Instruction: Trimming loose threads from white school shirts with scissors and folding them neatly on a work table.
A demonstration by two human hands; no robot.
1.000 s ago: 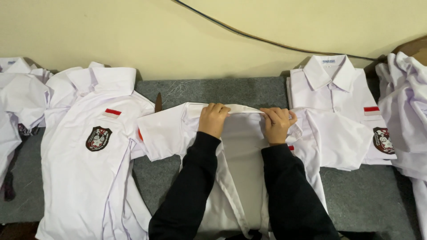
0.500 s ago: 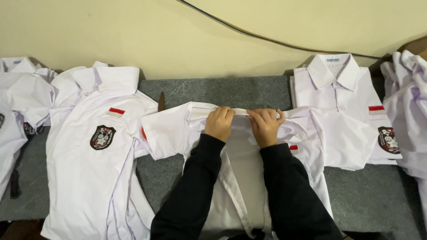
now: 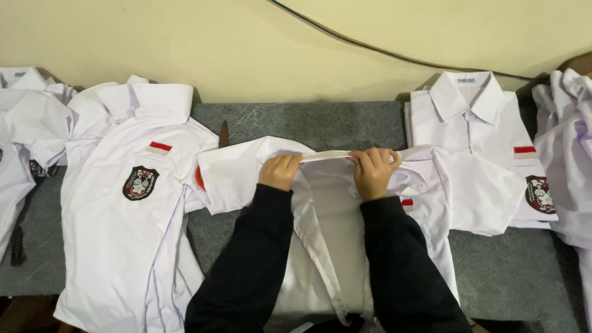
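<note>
Where fingers (image 3: 285,165) pinch, shirt collar (image 3: 325,156) between

Rear boundary: a plain pale-yellow wall (image 3: 203,43), matte and evenly lit, with soft shadows along its base. A dark cable (image 3: 394,54) runs diagonally across the wall — upper centre down toward the right. Work surface: a counter (image 3: 333,123) covered in grey felt-like fabric, butted against the wall — loose threads lie near its rear edge.
</note>
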